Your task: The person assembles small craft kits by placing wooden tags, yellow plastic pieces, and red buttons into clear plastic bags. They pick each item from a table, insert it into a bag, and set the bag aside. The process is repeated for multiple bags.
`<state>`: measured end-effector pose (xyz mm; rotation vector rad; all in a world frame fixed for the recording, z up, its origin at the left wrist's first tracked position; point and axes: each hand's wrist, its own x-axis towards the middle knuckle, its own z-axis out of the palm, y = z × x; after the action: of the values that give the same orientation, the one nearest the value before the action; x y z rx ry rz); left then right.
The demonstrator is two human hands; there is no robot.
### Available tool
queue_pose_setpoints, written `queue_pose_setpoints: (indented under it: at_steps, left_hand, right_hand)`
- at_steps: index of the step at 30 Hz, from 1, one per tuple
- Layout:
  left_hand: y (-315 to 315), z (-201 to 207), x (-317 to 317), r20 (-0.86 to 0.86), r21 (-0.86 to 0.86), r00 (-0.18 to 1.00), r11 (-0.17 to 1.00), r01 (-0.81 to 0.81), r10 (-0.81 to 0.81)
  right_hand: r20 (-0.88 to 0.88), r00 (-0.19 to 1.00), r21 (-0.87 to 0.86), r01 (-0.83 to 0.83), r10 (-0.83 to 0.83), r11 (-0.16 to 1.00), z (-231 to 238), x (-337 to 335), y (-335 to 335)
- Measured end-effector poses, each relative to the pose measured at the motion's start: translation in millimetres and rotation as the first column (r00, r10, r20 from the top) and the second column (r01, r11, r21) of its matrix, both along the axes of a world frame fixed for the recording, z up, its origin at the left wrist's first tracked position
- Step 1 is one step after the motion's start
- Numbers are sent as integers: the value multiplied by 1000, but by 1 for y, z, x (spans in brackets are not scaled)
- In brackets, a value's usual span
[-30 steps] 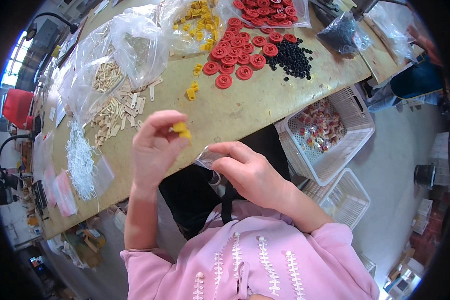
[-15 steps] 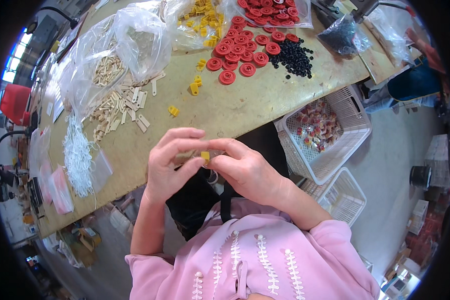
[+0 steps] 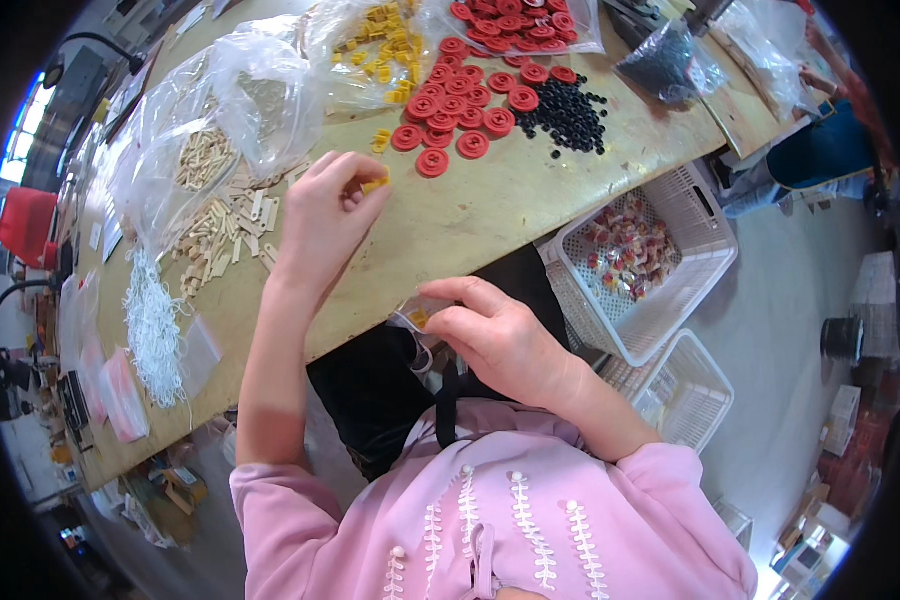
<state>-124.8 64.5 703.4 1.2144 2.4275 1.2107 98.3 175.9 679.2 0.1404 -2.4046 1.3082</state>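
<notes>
My left hand [image 3: 328, 222] reaches over the table with its fingers closed on a small yellow plastic piece [image 3: 376, 185], which shows partly at the fingertips. Just beyond it lie more loose yellow pieces [image 3: 381, 141]. My right hand [image 3: 500, 338] stays near my lap at the table's front edge. Its thumb and fingers pinch a small clear plastic bag [image 3: 404, 317], in which something yellow shows. Red plastic wheels [image 3: 454, 104] are heaped past my left hand, beside a pile of small black rings [image 3: 566, 115]. The palm side of my right hand is hidden.
Wooden sticks [image 3: 220, 238], white strings [image 3: 155, 325] and a large clear bag [image 3: 260, 85] cover the table's left side. A bag of yellow pieces [image 3: 375, 50] lies at the back. Right of the table stands a white basket [image 3: 695, 270] with filled packets, with another basket [image 3: 690, 390] below.
My left hand has left the small bag and moved up and forward to the yellow pieces, closing on one. My right hand still holds the bag near my lap. The view has shifted slightly.
</notes>
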Motion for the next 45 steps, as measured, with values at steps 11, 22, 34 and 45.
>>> queue_pose_setpoints:
  at_steps: [11,22,34,45]
  left_hand:
    - [-57,30,72,371,87,891,965,249,-263]
    - [-41,19,81,68,190,969,957,220,-236]
    - [56,23,21,-210,63,955,972,225,-207]
    - [131,-11,-7,-598,-88,761,964,251,-253]
  right_hand:
    - [1,1000,27,-21,21,999,5,0,4]
    - [-8,1000,55,-16,16,998,-2,-1,-2]
    - [-31,998,18,55,-54,998,-9,7,12]
    - [13,991,-27,131,-131,991,-12,29,31]
